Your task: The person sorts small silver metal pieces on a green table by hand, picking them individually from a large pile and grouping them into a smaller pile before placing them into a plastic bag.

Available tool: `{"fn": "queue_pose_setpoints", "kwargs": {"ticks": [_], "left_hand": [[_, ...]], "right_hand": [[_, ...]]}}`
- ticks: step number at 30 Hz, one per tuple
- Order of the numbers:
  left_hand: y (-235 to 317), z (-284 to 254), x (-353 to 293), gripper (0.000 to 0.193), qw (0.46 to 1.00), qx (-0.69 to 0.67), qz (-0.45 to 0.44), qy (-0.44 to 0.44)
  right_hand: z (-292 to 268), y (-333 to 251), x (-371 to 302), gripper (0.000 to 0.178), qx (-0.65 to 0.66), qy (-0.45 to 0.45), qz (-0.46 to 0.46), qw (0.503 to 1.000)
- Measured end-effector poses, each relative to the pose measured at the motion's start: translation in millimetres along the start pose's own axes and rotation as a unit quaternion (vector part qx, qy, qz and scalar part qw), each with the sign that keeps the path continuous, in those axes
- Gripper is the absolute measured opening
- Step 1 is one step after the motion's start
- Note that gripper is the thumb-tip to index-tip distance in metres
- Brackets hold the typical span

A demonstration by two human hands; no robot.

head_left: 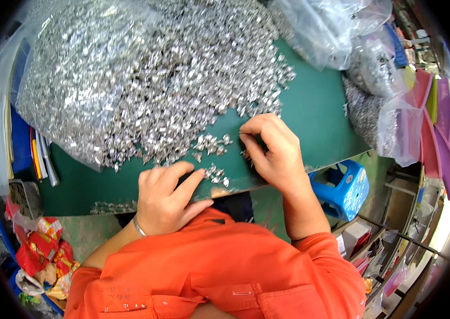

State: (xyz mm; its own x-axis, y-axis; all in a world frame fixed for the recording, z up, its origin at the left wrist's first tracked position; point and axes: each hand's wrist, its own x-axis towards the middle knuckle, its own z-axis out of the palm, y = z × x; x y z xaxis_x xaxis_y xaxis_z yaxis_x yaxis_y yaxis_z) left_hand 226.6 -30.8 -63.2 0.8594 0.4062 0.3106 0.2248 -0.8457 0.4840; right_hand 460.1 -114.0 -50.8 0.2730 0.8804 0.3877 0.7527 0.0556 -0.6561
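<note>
A wide heap of small shiny metal pieces (182, 69) covers much of the green tabletop (315, 106), its left part under a clear plastic bag (71, 95). My left hand (166, 196) rests at the table's near edge, fingers spread, a bracelet on its wrist. Its fingertips are close to a little group of metal pieces (216, 174). To the right, my right hand (273, 151) has thumb and forefinger pinched together; what is between them is too small to make out. Another small cluster (211, 143) lies between my hands and the heap.
Clear bags of metal pieces (366, 106) stand at the table's right end. A blue plastic stool (344, 189) is below that side. Pens (44, 157) and folders (20, 138) are at the left, above a heap of red and yellow wrappers (47, 252). Shelves (395, 228) hold goods at lower right.
</note>
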Motion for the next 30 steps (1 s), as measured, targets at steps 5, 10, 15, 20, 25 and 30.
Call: {"fn": "queue_pose_setpoints", "kwargs": {"ticks": [5, 10, 15, 20, 25, 30], "left_hand": [[1.9, -0.5, 0.6, 0.055, 1.000, -0.016, -0.011, -0.004], [3.2, -0.5, 3.7, 0.056, 1.000, -0.012, -0.007, 0.001], [2.9, -0.2, 0.6, 0.055, 1.000, -0.011, -0.006, 0.011], [2.3, -0.8, -0.2, 0.056, 1.000, -0.009, -0.008, 0.004], [1.8, -1.3, 1.5, 0.058, 1.000, -0.009, -0.002, -0.005], [2.9, -1.7, 0.3, 0.057, 1.000, -0.005, -0.006, 0.000]], "right_hand": [[-52.9, 22.1, 49.1, 0.015, -0.149, 0.194, -0.136, 0.960], [-107.4, 68.5, 101.0, 0.013, -0.144, 0.391, -0.097, 0.904], [-111.6, 80.6, 133.9, 0.014, -0.271, 0.229, -0.055, 0.933], [-93.5, 79.1, 130.2, 0.020, -0.356, 0.154, -0.095, 0.917], [-129.3, 76.9, 135.4, 0.007, -0.375, 0.191, -0.096, 0.902], [-180.0, 44.5, 116.9, 0.015, -0.324, 0.292, -0.065, 0.897]]}}
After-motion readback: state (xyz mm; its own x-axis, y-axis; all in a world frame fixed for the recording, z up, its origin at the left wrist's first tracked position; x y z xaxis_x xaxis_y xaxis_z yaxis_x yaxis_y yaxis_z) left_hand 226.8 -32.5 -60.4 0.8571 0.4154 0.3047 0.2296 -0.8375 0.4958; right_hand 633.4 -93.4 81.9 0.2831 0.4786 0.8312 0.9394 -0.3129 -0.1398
